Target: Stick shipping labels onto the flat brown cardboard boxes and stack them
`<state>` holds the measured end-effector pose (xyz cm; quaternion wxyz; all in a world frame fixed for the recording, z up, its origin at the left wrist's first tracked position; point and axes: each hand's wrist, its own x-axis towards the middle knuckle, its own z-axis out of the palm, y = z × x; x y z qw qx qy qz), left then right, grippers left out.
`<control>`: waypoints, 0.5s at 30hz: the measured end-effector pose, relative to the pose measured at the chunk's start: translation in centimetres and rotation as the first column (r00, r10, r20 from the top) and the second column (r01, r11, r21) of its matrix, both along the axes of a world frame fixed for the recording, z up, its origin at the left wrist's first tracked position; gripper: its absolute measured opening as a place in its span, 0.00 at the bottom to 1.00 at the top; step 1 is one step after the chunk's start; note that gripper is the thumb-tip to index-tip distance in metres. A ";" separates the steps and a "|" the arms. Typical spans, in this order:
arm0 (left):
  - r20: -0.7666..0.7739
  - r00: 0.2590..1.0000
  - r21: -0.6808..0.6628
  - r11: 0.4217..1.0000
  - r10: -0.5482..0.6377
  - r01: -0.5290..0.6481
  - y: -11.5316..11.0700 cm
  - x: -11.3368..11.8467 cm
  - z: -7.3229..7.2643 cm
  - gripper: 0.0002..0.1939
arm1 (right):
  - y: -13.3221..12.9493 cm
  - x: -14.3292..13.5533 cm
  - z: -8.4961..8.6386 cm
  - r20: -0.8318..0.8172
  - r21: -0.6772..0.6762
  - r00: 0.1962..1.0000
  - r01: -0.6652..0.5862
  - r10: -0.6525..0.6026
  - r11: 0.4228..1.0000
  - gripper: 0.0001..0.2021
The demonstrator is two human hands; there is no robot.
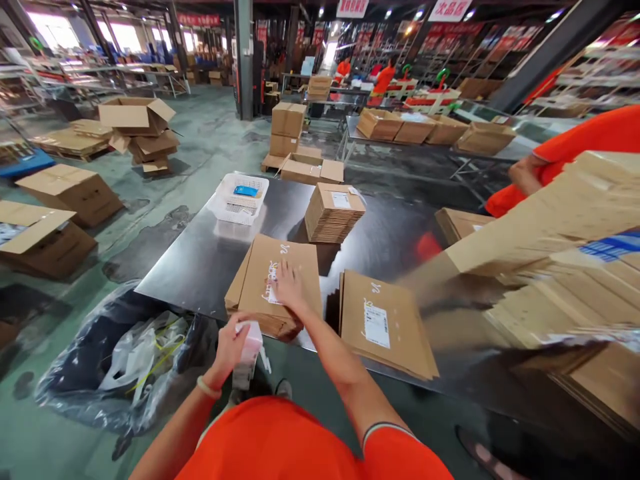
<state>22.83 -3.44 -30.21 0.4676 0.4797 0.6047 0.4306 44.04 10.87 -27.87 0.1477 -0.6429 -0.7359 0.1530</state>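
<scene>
The left hand (230,348) pinches a label bundle (253,337) just off the near edge of the worktop (187,267); the right hand (289,287) lies spread, gripping nothing visible, atop flattened cartons (256,280) along that edge; these look stiff, singly light, probably heavy and slippery stacked; opposite sides seem the best hold.

Over there, the right hand (289,285) rests on a cardboard stack (306,263) on the tabletop (187,273). The left hand (231,350) holds pale paper (253,338).
</scene>
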 end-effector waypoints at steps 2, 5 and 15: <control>-0.023 0.996 0.024 0.996 0.082 -0.081 1.9 0.1 0.9 0.22 | 0.1 2.7 -0.2 -0.016 0.041 0.966 0.260 -0.259 0.965 0.33; 0.025 0.998 0.011 0.998 0.063 -0.063 3.1 1.4 0.9 0.27 | -1.1 8.1 -0.9 -0.096 -0.087 0.864 0.487 -0.494 0.869 0.27; 0.181 0.913 -0.107 0.915 -0.366 0.388 0.4 2.7 1.0 0.23 | -12.5 31.4 1.9 0.031 -0.105 0.555 0.829 -0.832 0.549 0.20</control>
